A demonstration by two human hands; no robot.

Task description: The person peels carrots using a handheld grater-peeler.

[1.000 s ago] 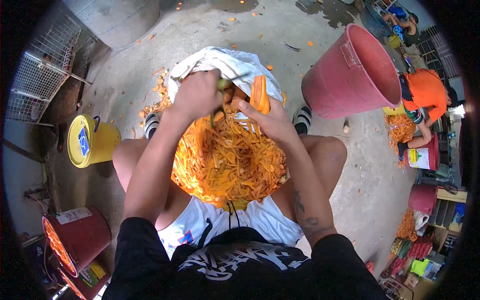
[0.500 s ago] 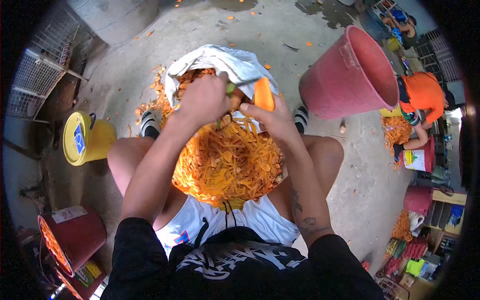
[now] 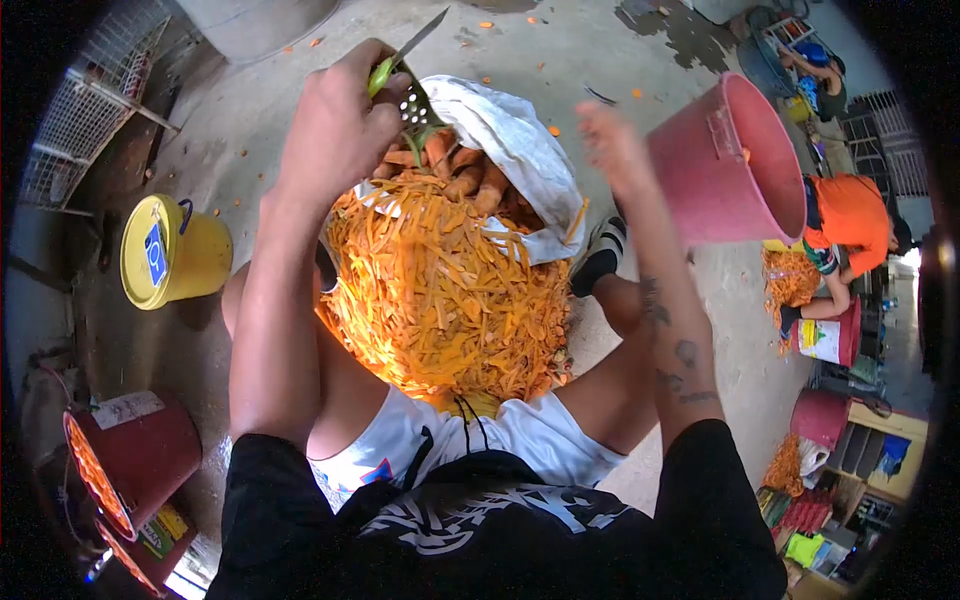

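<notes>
My left hand (image 3: pixel 345 130) is closed around a knife (image 3: pixel 381 76) with a green handle, its blade pointing up and to the right. Beside those fingers is a dark piece with small holes (image 3: pixel 415 108), whose kind I cannot make out. Unpeeled carrots (image 3: pixel 465 172) lie in the mouth of a white sack (image 3: pixel 530 165) below that hand. A large heap of carrot peelings (image 3: pixel 450 290) fills the space between my legs. My right hand (image 3: pixel 612 145), blurred by motion, is near the pink bucket (image 3: pixel 690 170), fingers apart and holding nothing. A small orange piece (image 3: pixel 746 155) shows inside the bucket.
A lidded yellow bucket (image 3: pixel 175 250) stands at the left, with a red bucket of orange pieces (image 3: pixel 150 460) nearer. At the right, a person in an orange shirt (image 3: pixel 850 220) bends beside more peelings (image 3: pixel 790 277). Another person (image 3: pixel 828 80) sits farther back.
My right hand has let go of the peeled carrot and moved right toward the pink bucket. My left hand has moved up and left with the knife, uncovering the carrots in the sack.
</notes>
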